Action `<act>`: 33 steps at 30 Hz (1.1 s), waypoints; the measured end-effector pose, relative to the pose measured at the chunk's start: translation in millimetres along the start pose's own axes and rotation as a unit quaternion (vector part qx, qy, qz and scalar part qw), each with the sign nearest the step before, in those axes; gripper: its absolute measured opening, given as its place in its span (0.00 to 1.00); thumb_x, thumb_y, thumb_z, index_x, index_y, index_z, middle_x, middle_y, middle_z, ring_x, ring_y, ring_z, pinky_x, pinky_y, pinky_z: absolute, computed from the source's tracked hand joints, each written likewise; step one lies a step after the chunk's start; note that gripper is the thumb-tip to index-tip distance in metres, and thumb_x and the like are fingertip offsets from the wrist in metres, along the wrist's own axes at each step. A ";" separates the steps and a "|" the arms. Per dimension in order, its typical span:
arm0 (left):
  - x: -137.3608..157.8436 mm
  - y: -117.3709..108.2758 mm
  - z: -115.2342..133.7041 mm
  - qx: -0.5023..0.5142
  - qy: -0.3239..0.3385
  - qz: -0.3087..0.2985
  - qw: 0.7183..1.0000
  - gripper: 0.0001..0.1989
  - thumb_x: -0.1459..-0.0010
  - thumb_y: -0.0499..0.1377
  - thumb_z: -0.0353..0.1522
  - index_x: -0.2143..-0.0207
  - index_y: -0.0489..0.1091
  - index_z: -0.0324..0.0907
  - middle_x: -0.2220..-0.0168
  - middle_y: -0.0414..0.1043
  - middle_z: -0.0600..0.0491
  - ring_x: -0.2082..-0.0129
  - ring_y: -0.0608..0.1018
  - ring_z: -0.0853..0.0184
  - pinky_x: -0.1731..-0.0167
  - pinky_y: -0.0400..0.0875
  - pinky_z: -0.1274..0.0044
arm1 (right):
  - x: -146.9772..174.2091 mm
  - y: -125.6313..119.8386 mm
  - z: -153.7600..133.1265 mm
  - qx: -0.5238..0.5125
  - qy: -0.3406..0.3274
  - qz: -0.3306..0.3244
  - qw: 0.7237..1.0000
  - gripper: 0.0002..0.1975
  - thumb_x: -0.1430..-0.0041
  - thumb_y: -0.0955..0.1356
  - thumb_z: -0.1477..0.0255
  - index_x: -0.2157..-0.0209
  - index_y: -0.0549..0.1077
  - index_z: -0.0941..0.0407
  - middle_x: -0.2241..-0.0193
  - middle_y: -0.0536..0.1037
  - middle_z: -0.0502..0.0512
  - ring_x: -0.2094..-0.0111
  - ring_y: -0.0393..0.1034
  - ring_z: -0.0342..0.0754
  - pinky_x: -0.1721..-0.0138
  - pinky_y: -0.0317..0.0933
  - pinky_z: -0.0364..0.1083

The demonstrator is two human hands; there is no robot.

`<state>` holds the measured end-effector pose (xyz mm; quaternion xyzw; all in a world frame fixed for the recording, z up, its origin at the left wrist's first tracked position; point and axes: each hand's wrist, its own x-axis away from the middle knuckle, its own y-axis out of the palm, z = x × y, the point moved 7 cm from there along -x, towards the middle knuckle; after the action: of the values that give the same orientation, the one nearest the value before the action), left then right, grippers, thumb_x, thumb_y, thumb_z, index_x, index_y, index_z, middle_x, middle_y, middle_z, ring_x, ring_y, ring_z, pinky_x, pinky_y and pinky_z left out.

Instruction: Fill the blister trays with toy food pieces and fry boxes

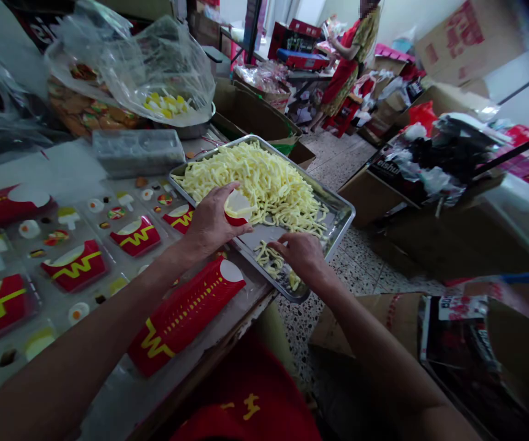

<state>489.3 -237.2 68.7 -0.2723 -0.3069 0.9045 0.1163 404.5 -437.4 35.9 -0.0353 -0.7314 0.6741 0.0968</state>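
Note:
My left hand (213,220) is closed around a small red fries carton (238,211), whose pale inside faces up. It is over the near left edge of a metal tray (344,211). A big heap of pale yellow fry-shaped pieces (255,177) fills the tray's far part. My right hand (301,254) is low over the tray's near end, beside a small loose group of the same pieces (268,260). Its fingers are curled in and partly hidden, so what they hold cannot be made out. A nested stack of red cartons with a yellow W (186,315) lies below my left forearm.
Clear blister packs with red cartons (73,266) and small toy foods cover the table's left side. Behind them are a clear plastic box (138,150) and plastic bags (167,67). Cardboard boxes (369,318) stand right on the speckled floor. Another person (351,55) stands far back.

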 end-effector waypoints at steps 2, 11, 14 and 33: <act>3.5 -9.1 -4.1 0.000 -0.009 0.007 1.000 0.46 0.61 0.77 0.36 0.39 0.65 0.39 0.40 0.70 0.43 0.40 0.72 0.52 0.37 0.64 0.63 | 1.0 0.7 -9.3 0.043 0.027 0.000 0.999 0.20 0.35 0.69 0.50 0.61 0.84 0.50 0.67 0.83 0.60 0.62 0.78 0.57 0.65 0.62 0.48; 5.2 -29.5 -22.4 -0.004 -0.042 -0.004 0.999 0.46 0.60 0.77 0.37 0.39 0.65 0.39 0.40 0.70 0.43 0.41 0.73 0.52 0.38 0.65 0.63 | -11.0 25.9 -19.8 0.113 0.051 -0.084 0.989 0.15 0.40 0.71 0.57 0.61 0.85 0.53 0.64 0.84 0.62 0.61 0.78 0.56 0.65 0.62 0.47; 5.9 -21.9 -24.6 -0.005 -0.046 -0.032 0.998 0.47 0.61 0.77 0.38 0.39 0.65 0.38 0.41 0.70 0.43 0.41 0.73 0.52 0.39 0.66 0.63 | -14.0 33.7 -21.1 0.099 0.061 -0.081 0.990 0.12 0.42 0.71 0.62 0.63 0.85 0.52 0.66 0.84 0.61 0.63 0.78 0.54 0.67 0.61 0.46; 4.0 59.1 16.9 -0.165 0.017 -0.231 0.959 0.51 0.64 0.76 0.40 0.37 0.62 0.42 0.43 0.70 0.40 0.46 0.75 0.48 0.48 0.71 0.65 | -47.2 -19.5 -22.6 -0.306 -0.011 -0.003 0.952 0.13 0.54 0.71 0.63 0.75 0.79 0.59 0.83 0.67 0.46 0.79 0.57 0.40 0.77 0.45 0.42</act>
<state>474.0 -290.3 41.7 -0.2245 -0.5042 0.7854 0.2802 456.5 -425.6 52.5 -0.0540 -0.9035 0.4184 0.0751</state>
